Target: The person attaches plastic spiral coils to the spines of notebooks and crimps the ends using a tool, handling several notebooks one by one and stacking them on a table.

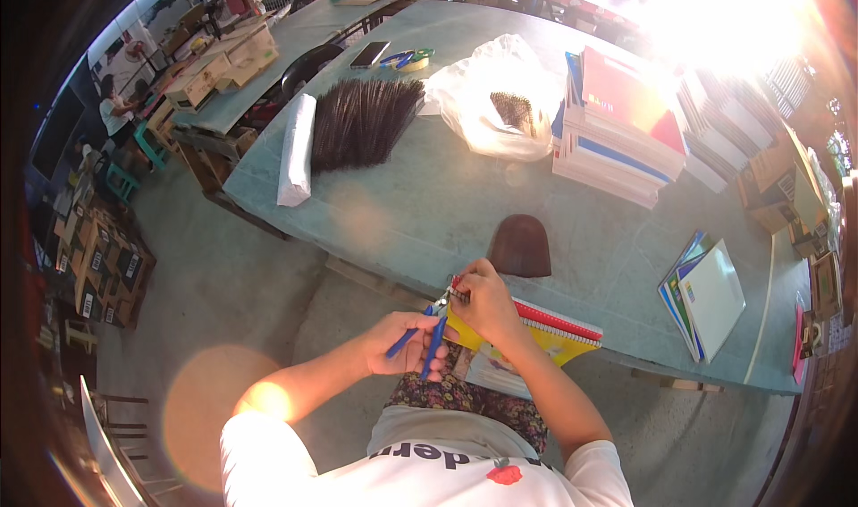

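My left hand is closed round blue-handled pliers. Their metal jaws point up at the left end of a spiral notebook's binding. That notebook, red and yellow with a wire coil along its edge, lies at the table's near edge, partly over my lap. My right hand grips its left end, fingers pinched close to the plier jaws. Whether the jaws touch the wire cannot be made out. Just beyond my right hand sits a dark brown rounded block.
On the green table lie a bundle of dark wire coils, a white roll, a phone, scissors and a plastic bag. Stacked notebooks stand at the far right; several thin books lie nearer.
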{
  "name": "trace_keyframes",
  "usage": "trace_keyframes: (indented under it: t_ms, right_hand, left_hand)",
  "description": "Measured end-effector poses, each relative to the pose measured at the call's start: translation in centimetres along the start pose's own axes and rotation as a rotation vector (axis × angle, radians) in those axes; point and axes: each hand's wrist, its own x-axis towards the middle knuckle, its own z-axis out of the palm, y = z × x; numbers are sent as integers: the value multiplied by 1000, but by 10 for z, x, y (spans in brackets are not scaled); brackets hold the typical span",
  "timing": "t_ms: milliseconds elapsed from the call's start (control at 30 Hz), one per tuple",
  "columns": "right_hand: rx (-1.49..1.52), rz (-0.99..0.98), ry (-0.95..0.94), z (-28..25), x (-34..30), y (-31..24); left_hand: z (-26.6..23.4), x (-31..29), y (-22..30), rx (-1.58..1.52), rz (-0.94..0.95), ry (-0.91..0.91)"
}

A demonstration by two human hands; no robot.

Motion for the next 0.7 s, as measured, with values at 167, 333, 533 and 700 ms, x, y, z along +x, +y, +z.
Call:
trace_keyframes:
  t_ms: [167, 333, 533, 700]
  right_hand:
    - [22, -23, 24, -2, -2, -3]
    - [47, -84, -18, -6, -2, 6]
    - [-68, -213, 70, -14, -41, -17]
    - [-281, -113, 13, -37, -81, -15]
  left_hand:
    - [0, -1, -3, 1127, 279, 558]
    - [2, -1, 24, 816, 562, 590]
    - [24, 22, 71, 911, 627, 436]
    - [31, 72, 201, 1094, 1149, 497]
